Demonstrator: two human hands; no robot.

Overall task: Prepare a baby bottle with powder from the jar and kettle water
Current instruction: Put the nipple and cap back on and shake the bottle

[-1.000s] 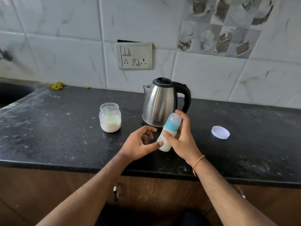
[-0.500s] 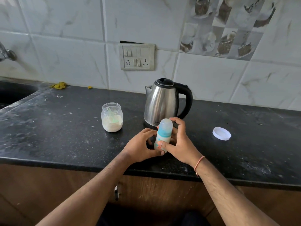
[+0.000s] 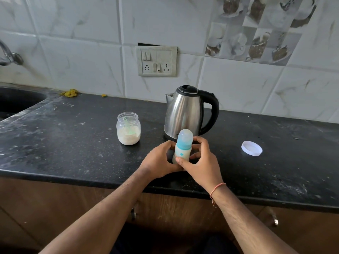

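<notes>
Both the left hand and right hand wrap fingers round the capped bottle (upright on the counter); best steadied low before releasing.

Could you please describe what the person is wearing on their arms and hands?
Both forearms are bare, with no sleeves in view. The left hand has no jewellery showing. The right hand has a thin orange thread bracelet at its wrist. No gloves or watch show.

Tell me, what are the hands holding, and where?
Both the left hand and right hand hold the small capped baby bottle with a teal collar. The grip is around its lower body, below the collar.
</notes>
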